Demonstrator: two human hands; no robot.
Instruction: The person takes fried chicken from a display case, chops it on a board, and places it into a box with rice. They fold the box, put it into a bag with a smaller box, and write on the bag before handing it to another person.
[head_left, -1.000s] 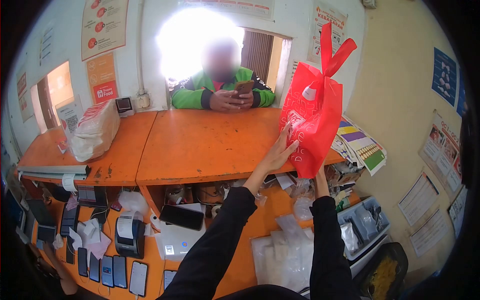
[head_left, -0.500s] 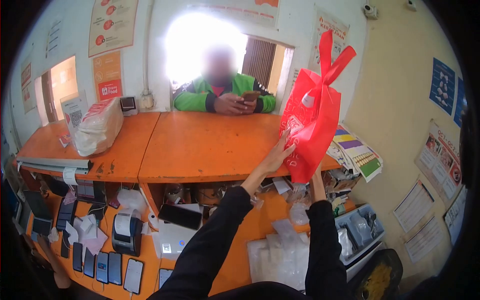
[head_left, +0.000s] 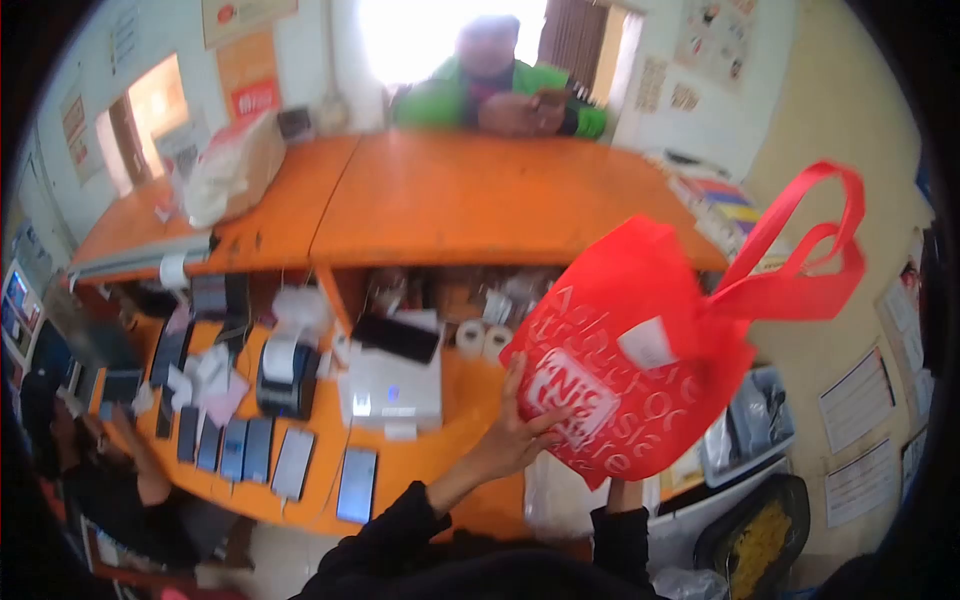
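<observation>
A full red carrier bag [head_left: 690, 390] with white lettering and a small white label hangs in the air before me, tilted so its loop handles point to the upper right. My left hand [head_left: 518, 432] grips its lower left side, fingers laid on the printed face. Beneath the bag, my right hand [head_left: 627, 493] bears its underside; only the wrist and part of the hand show, and the fingers are hidden behind the bag.
Across the orange counter [head_left: 480, 200] a person in a green jacket [head_left: 545, 85] holds a phone. Several phones [head_left: 357, 484] and a receipt printer [head_left: 288, 375] are on the lower desk. Another person [head_left: 110, 470] is at left. A grey-blue bin [head_left: 750, 430] stands right.
Both hands have drawn the red bag down and back from above the counter, tipping its handles to the right. My view has dipped, showing more of the person at left.
</observation>
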